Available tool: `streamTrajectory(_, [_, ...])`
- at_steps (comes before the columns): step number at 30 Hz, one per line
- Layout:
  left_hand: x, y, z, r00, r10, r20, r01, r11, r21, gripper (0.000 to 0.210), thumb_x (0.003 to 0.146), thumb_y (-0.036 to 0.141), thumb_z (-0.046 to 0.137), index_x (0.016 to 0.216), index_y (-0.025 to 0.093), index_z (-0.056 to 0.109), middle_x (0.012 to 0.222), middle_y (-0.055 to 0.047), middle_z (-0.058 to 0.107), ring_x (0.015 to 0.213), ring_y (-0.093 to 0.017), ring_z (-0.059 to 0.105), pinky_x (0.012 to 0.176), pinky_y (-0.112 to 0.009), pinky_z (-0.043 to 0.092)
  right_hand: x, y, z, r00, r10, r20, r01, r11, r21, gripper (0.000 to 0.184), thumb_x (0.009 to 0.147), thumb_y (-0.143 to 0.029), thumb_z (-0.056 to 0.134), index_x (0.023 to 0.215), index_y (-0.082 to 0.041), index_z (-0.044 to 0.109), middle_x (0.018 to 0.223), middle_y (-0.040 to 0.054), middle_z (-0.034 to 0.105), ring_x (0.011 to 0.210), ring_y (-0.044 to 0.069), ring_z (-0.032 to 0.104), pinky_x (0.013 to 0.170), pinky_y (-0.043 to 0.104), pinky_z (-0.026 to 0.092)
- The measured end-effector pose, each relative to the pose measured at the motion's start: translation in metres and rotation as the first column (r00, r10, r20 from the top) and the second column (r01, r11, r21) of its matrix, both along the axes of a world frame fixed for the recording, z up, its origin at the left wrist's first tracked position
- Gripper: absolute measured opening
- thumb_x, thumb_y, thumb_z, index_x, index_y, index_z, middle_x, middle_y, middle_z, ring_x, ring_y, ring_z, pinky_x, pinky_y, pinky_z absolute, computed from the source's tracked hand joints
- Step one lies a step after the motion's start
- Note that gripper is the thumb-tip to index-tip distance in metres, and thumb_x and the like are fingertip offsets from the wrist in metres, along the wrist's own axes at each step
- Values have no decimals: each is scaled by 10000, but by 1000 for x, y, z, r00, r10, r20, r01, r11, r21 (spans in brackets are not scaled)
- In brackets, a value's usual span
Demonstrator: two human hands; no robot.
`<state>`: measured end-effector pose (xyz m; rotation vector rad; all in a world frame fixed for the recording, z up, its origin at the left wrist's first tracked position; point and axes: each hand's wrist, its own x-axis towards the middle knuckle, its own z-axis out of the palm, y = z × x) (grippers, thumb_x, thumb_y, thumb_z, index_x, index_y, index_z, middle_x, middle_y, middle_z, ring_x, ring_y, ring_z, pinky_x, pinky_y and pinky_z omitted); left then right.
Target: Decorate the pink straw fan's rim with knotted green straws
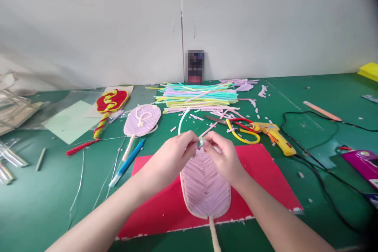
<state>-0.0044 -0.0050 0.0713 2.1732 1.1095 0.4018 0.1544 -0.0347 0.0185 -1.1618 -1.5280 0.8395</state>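
we have both hands together over the work, thumbs and fingers of the left hand point(184, 145) and the right hand point(221, 151) clamped on a small pale mint-green fuzzy piece point(201, 142). a curved mint-green fuzzy strand point(183, 120) rises at 11 o'clock, by our left knuckles; we cannot tell whether it joins the piece. at 6 o'clock, just below our fingers, is a rounded lilac fan with herringbone ribs and a cream rim point(206, 189), on a flat red sheet with worn edges point(265, 177); its cream fuzzy handle point(214, 234) reaches past the near edge.

at 12 o'clock we see a heap of pastel fuzzy stems point(197, 96). scissors with red and yellow handles point(242, 136) lie at 2 o'clock, touching or nearly touching a yellow glue gun point(274, 136) at 3. at 10 o'clock is a 2nd lilac fan with a pale looped strand on it point(141, 121); a blue pen-like tool point(128, 161) lies at 8.
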Motion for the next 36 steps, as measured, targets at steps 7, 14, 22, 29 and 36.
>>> streamTrajectory(7, [2, 1, -13, 990, -84, -115, 121, 924, 363, 150, 915, 202, 354, 848, 172, 485, 816, -29, 550, 745, -151, 513, 690, -287, 408, -1, 2, -3, 990, 0, -138, -17, 992, -126, 236, 871, -335, 503, 682, -197, 479, 619, -40, 444, 589, 108, 408, 562, 232, 327])
streamTrajectory(14, [0, 4, -13, 994, -32, 105, 36, 998, -43, 118, 890, 200, 378, 836, 189, 482, 733, 22, 531, 651, -103, 469, 583, -218, 380, -2, 1, 0, 998, -41, -39, 37, 994, -106, 234, 880, -328, 487, 689, -193, 498, 623, -35, 479, 603, 109, 446, 587, 230, 337])
streamTrajectory(22, [-1, 12, -15, 966, -11, 259, 83, 960, -266, 112, 858, 226, 418, 818, 173, 509, 730, 16, 511, 682, -107, 470, 622, -221, 402, -1, 1, 2, 998, -26, -59, 17, 990, -137, 225, 869, -323, 489, 684, -195, 493, 609, -35, 456, 582, 110, 425, 565, 235, 329])
streamTrajectory(29, [-5, 12, -8, 975, -88, 205, 128, 974, -189, 144, 879, 258, 417, 856, 174, 532, 785, 3, 559, 715, -112, 481, 638, -227, 397, 2, 2, 2, 992, 13, -128, -36, 983, -178, 236, 858, -317, 495, 659, -193, 473, 574, -43, 416, 551, 103, 391, 538, 237, 309])
streamTrajectory(36, [-6, 12, -5, 963, -93, 253, 140, 975, -175, 126, 864, 249, 445, 817, 171, 530, 789, 4, 566, 722, -108, 491, 671, -228, 408, -2, 1, 2, 992, -12, -129, -8, 989, -151, 234, 859, -320, 504, 664, -194, 477, 579, -43, 428, 551, 102, 409, 541, 230, 322])
